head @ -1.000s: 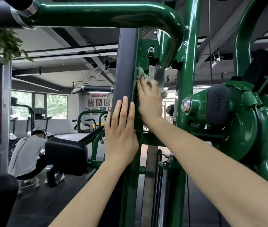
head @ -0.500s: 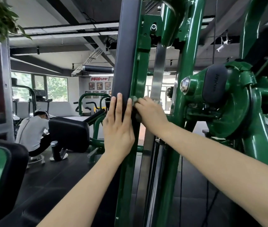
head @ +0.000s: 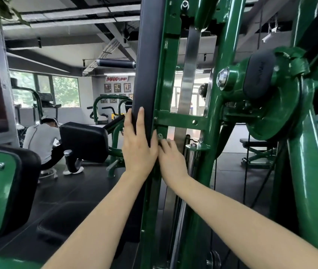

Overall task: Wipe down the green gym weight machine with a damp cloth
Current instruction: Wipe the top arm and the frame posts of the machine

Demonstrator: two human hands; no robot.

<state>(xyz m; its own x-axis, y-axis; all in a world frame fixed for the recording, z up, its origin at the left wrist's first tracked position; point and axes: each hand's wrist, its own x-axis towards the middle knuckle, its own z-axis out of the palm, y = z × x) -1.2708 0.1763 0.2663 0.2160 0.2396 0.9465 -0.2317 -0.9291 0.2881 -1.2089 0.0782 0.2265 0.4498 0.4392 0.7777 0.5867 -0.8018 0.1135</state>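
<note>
Right hand [head: 170,162] grip bunches the small grey-green damp cloth [head: 160,137] against the glossy green steel upright [head: 165,78], mid-wipe; left hand [head: 137,150] lies flat on the black pad [head: 144,61]. Next, probably lower.

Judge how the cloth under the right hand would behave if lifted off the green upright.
The cloth would probably hang limp: only a small crumpled bit shows past the right hand. It likely weighs little, since it bunches almost wholly under the fingers against the green upright.
</note>
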